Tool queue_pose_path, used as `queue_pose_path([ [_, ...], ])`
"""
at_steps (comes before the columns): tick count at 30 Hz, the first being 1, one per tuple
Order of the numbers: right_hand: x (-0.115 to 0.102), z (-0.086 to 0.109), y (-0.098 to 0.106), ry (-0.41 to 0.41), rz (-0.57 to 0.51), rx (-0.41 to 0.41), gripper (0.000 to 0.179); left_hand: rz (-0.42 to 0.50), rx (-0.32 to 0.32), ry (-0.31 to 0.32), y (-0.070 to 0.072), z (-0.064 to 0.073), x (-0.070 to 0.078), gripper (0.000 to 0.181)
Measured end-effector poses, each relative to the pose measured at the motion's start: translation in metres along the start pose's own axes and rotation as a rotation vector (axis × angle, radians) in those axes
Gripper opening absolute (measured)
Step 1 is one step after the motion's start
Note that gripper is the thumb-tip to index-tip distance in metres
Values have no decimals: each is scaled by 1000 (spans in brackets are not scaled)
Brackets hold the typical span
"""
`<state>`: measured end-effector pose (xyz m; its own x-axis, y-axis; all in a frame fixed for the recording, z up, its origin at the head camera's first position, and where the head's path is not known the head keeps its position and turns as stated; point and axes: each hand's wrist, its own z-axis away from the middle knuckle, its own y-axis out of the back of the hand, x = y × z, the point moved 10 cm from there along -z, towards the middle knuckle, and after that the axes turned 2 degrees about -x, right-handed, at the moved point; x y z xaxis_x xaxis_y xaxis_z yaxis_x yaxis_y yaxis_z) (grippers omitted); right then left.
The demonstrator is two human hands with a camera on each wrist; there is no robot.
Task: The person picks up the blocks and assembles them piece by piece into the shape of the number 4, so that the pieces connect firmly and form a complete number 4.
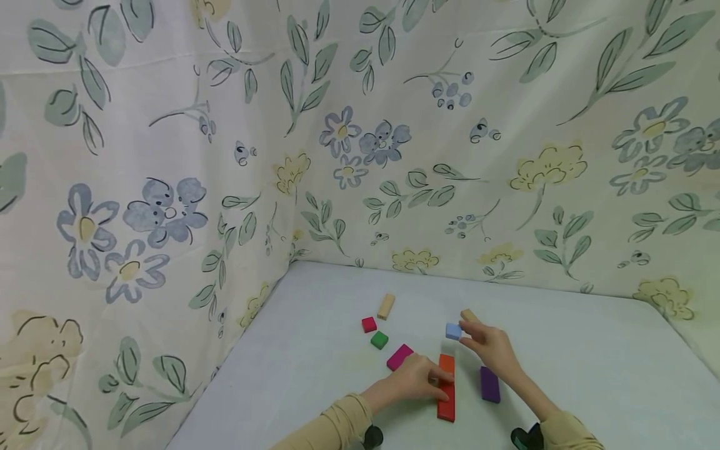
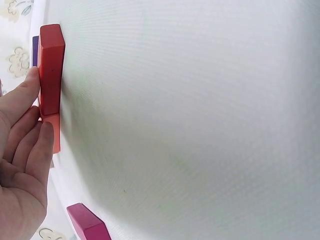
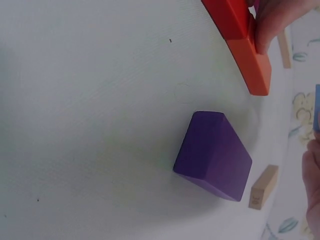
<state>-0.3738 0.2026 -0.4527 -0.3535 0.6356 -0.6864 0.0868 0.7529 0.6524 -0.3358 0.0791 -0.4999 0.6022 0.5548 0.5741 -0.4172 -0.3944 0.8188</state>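
Note:
My left hand lies over the seam of a red block and an orange block, which sit end to end in a row. In the left wrist view its thumb touches the red block and other fingertips rest at the orange block. Farther back, my right hand pinches a light blue block between thumb and finger. In the right wrist view only part of this blue block shows at the edge. A magenta block lies just beyond the left hand, partly covered by it.
A purple block stands right of the red one. Green and crimson cubes lie at the left, with a plain wooden block behind them. Another wooden block is beside the right hand. Floral cloth hangs behind the white table.

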Motion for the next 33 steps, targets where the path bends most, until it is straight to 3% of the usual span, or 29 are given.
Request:
queue_pose_path([
  [13,10,1,-19,-21,35,-93,32,13,8,-17,0,0,1,35],
  [33,17,2,-33,-29,106,-166,28,32,-11,-3,-2,0,-1,35],
])
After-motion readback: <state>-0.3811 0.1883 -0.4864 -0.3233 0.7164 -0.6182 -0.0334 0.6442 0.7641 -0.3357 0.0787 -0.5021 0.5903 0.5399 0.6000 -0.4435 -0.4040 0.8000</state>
